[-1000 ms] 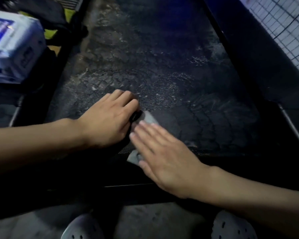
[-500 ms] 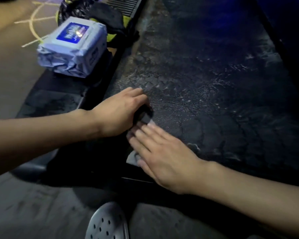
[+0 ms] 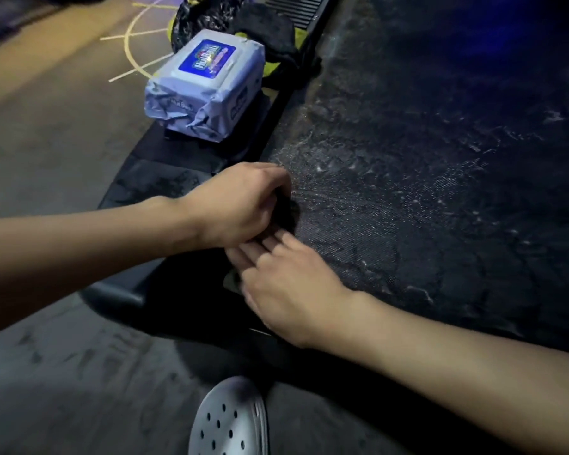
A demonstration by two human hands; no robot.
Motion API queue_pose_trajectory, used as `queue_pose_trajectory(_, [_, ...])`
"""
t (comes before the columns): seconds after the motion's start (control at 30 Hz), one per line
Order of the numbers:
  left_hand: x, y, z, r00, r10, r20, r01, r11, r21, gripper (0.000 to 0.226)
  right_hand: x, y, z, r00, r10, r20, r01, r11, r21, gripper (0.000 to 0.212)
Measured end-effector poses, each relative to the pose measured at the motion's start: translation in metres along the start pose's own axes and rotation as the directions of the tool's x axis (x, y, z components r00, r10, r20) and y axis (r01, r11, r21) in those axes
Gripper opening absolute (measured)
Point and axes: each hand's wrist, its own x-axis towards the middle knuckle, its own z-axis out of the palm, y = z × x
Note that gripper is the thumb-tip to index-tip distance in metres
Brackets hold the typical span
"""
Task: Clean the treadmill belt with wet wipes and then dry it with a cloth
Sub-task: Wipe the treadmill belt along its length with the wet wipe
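The treadmill belt (image 3: 424, 198) is dark, with wet streaks and pale specks across it. At its near left corner my left hand (image 3: 240, 205) has its fingers curled over a dark, soiled wet wipe (image 3: 288, 213) and grips it. My right hand (image 3: 286, 284) lies just below with fairly straight fingers pressing on the same wipe, whose lower edge (image 3: 232, 280) shows beside the fingers. Most of the wipe is hidden under both hands.
A pack of wet wipes (image 3: 207, 90) sits on the treadmill's left side rail (image 3: 178, 156). Behind it lie a black bag (image 3: 204, 18) and a dark cloth on yellow (image 3: 266, 31). The grey floor and my perforated shoe (image 3: 230, 418) are below.
My left hand's fingers have curled from flat to a grip on the wipe. Both hands sit closer to the belt's left edge, and the view has swung left, showing the wipes pack.
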Motion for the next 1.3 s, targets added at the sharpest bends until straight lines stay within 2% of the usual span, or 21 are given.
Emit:
queue_pose_trajectory(0.1, [-0.001, 0.003, 0.005, 1.0, 0.016, 0.01, -0.016, 1.0, 0.016, 0.035, 0.006, 0.0, -0.004, 0.997, -0.076, 0.031, 0.078, 0.995, -0.057, 0.064])
queue_pose_trajectory(0.2, [0.0, 0.006, 0.01, 0.997, 0.061, 0.048, -0.064, 0.995, 0.07, 0.038, -0.006, 0.01, 0.0, 0.998, -0.057, -0.008, 0.056, 0.996, -0.065, 0.042])
queue_pose_trajectory(0.27, [0.004, 0.01, 0.014, 0.995, 0.074, 0.071, -0.081, 0.99, 0.113, 0.041, -0.02, 0.017, 0.004, 0.999, -0.015, -0.034, 0.013, 0.999, -0.031, 0.042])
queue_pose_trajectory(0.43, [0.034, 0.036, 0.033, 0.986, 0.113, 0.126, -0.133, 0.978, 0.161, 0.044, -0.073, 0.043, -0.003, 0.982, 0.191, -0.005, -0.191, 0.981, -0.026, 0.055])
queue_pose_trajectory(0.6, [0.085, 0.089, 0.061, 0.931, 0.315, 0.183, -0.33, 0.942, 0.057, 0.043, -0.138, 0.074, -0.012, 0.893, 0.449, 0.04, -0.446, 0.892, -0.071, 0.064])
queue_pose_trajectory(0.7, [0.112, 0.124, 0.078, 0.897, 0.396, 0.197, -0.405, 0.914, 0.005, 0.045, -0.179, 0.091, -0.015, 0.804, 0.594, 0.028, -0.591, 0.803, -0.078, 0.067])
queue_pose_trajectory(0.8, [0.129, 0.152, 0.093, 0.869, 0.449, 0.21, -0.463, 0.886, 0.019, 0.049, -0.221, 0.109, -0.022, 0.671, 0.738, 0.067, -0.734, 0.674, -0.081, 0.072])
queue_pose_trajectory(0.87, [0.136, 0.163, 0.099, 0.853, 0.479, 0.206, -0.497, 0.867, 0.043, 0.051, -0.247, 0.123, -0.028, 0.556, 0.823, 0.118, -0.82, 0.566, -0.084, 0.076])
queue_pose_trajectory(1.03, [0.146, 0.173, 0.104, 0.827, 0.52, 0.215, -0.543, 0.838, 0.061, 0.06, -0.268, 0.158, -0.035, 0.225, 0.951, 0.213, -0.968, 0.244, -0.064, 0.066])
queue_pose_trajectory(1.1, [0.142, 0.169, 0.102, 0.819, 0.534, 0.212, -0.552, 0.833, 0.032, 0.058, -0.255, 0.166, -0.034, 0.146, 0.959, 0.242, -0.986, 0.161, -0.043, 0.066])
queue_pose_trajectory(1.13, [0.137, 0.165, 0.1, 0.816, 0.539, 0.208, -0.555, 0.832, 0.017, 0.057, -0.245, 0.169, -0.033, 0.137, 0.957, 0.257, -0.988, 0.152, -0.04, 0.065])
queue_pose_trajectory(1.2, [0.125, 0.155, 0.095, 0.811, 0.549, 0.202, -0.56, 0.829, -0.006, 0.055, -0.225, 0.171, -0.033, 0.185, 0.942, 0.279, -0.978, 0.203, -0.038, 0.064])
queue_pose_trajectory(1.3, [0.106, 0.136, 0.085, 0.815, 0.537, 0.216, -0.55, 0.835, -0.003, 0.051, -0.182, 0.169, -0.03, 0.347, 0.887, 0.303, -0.93, 0.366, -0.006, 0.065])
